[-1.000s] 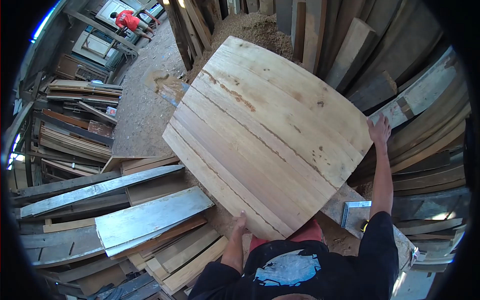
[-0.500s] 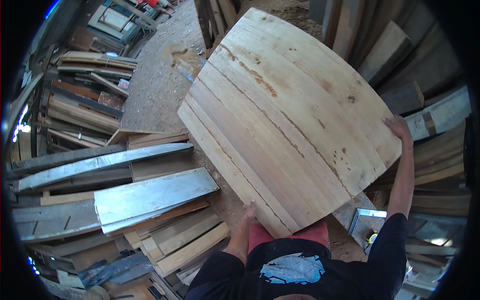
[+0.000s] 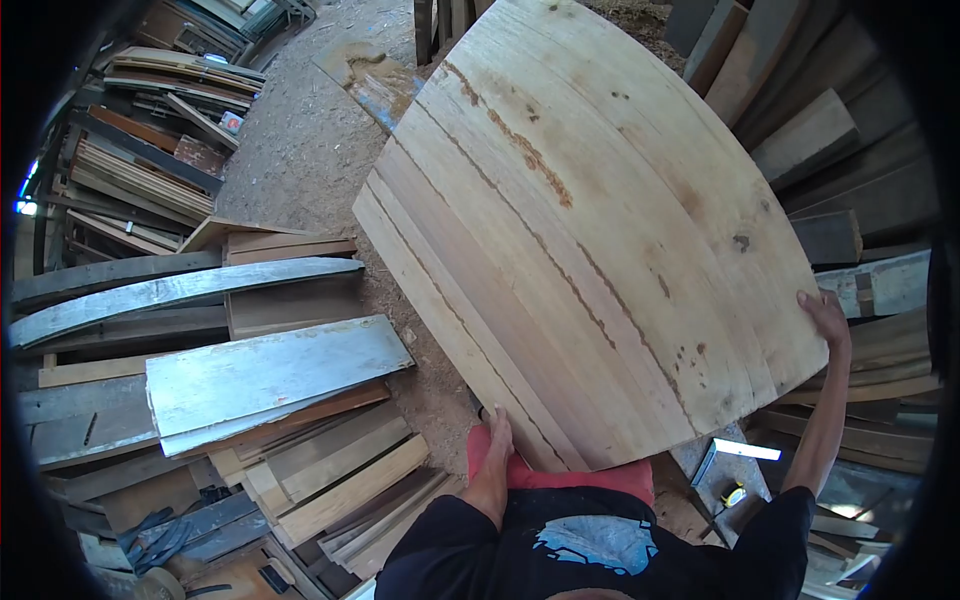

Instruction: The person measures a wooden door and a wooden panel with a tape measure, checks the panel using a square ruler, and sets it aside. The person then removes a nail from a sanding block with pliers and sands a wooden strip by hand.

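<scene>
A large panel of joined pale boards, with brown filler lines and knots, is tilted in front of my body. My left hand grips its lower left edge, the thumb on top and the other fingers hidden beneath. At the right edge, my right hand holds the panel near its corner, with fingertips on the face. The panel's lower end is close against my red shorts.
White-painted boards lie on stacked planks at the left. A metal square and a yellow tape measure rest on a board at lower right. Upright timber leans at upper right. Sawdust covers the ground.
The panel has come closer and shifted right and slightly up in view, with both hands still on it. The view has tipped downward, and the distant person in red has left it.
</scene>
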`<move>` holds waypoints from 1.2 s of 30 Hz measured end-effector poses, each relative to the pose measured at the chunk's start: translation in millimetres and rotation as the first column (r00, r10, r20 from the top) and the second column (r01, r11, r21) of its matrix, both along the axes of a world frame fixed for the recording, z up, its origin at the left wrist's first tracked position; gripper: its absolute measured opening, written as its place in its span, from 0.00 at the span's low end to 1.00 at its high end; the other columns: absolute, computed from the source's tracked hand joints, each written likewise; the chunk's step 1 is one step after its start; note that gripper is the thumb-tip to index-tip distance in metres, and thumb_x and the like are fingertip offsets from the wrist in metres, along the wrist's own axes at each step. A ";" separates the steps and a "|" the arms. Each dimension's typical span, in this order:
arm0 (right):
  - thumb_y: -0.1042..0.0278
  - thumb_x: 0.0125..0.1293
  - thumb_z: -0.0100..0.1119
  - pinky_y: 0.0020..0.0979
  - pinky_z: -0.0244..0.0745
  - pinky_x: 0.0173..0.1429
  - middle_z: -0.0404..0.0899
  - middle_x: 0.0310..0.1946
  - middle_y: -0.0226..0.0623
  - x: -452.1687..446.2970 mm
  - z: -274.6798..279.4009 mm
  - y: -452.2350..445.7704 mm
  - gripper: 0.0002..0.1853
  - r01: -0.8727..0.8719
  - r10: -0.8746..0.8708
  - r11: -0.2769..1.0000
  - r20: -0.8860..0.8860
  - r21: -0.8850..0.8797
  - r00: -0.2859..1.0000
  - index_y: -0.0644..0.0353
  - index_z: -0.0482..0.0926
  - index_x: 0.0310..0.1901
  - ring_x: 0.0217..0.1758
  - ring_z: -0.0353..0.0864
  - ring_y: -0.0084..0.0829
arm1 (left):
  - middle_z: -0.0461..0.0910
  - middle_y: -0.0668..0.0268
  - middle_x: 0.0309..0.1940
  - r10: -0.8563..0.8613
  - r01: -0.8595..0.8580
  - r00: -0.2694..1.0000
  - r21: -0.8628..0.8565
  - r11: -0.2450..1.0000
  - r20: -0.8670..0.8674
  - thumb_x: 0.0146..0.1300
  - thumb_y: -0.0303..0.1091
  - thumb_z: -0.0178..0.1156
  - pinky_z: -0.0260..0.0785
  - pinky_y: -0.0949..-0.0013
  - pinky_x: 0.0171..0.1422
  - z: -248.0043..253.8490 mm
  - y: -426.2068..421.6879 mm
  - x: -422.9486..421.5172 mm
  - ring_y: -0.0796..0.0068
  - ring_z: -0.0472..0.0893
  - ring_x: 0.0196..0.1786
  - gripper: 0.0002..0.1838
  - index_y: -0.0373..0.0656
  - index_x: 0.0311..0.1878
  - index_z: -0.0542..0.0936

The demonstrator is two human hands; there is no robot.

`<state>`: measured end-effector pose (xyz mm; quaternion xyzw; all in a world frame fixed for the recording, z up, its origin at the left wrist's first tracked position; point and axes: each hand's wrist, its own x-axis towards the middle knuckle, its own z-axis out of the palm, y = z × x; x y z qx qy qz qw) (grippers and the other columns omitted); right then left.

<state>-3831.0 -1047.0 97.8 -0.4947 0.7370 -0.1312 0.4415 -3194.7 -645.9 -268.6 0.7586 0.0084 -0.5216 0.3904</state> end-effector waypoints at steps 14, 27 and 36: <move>0.42 0.66 0.64 0.34 0.74 0.52 0.86 0.42 0.41 60.1 83.2 25.1 0.35 -0.194 0.175 0.966 -0.118 -0.173 0.978 0.73 0.81 0.55 0.44 0.80 0.27 | 0.61 0.52 0.78 0.285 -0.249 0.904 0.148 0.957 -0.319 0.71 0.76 0.37 0.56 0.39 0.79 -23.7 -46.9 -37.1 0.49 0.61 0.79 0.50 0.42 0.81 0.54; 0.35 0.60 0.68 0.36 0.72 0.57 0.83 0.46 0.41 113.4 171.4 59.4 0.40 -0.186 0.097 0.959 -0.368 -0.215 0.925 0.71 0.79 0.56 0.50 0.78 0.31 | 0.60 0.51 0.78 0.339 -0.301 0.880 0.163 0.940 -0.333 0.69 0.79 0.36 0.53 0.37 0.79 -39.4 -108.6 -95.6 0.48 0.60 0.79 0.53 0.43 0.82 0.52; 0.38 0.63 0.69 0.36 0.70 0.61 0.81 0.45 0.43 210.7 258.5 57.5 0.39 -0.353 0.205 0.914 -0.523 -0.201 0.827 0.70 0.77 0.60 0.52 0.78 0.35 | 0.59 0.52 0.79 0.353 -0.319 0.820 0.151 0.936 -0.452 0.68 0.80 0.36 0.51 0.36 0.79 -31.4 -111.0 -150.0 0.47 0.59 0.80 0.54 0.43 0.82 0.51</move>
